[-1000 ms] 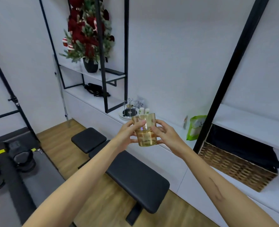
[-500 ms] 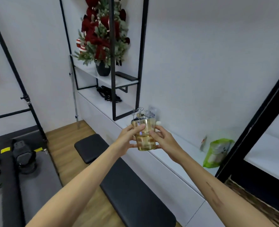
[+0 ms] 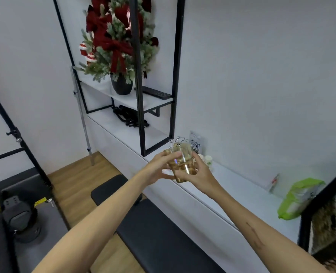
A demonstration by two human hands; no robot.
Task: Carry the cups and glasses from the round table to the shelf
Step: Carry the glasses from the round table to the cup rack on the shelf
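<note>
An amber-tinted clear glass [image 3: 181, 163], seemingly stacked with others, is held out in front of me above the edge of the long white shelf [image 3: 242, 194]. My left hand [image 3: 159, 168] grips it from the left, fingers curled round its side. From the right, my right hand [image 3: 194, 172] cups its lower part. Just behind the glass, small white cups [image 3: 207, 160] stand on the shelf next to a wire rack [image 3: 178, 141] and a QR-code sign [image 3: 195, 143].
A black padded bench [image 3: 153, 229] runs below my arms, beside the shelf front. A black metal frame [image 3: 141, 95] holds a festive plant in a black pot [image 3: 121, 83]. A green bag [image 3: 299, 198] lies on the shelf at right. Gym gear sits at left.
My view has swung left and closer to the shelf. Both hands have carried the glass forward, nearer the wire rack and the small cups.
</note>
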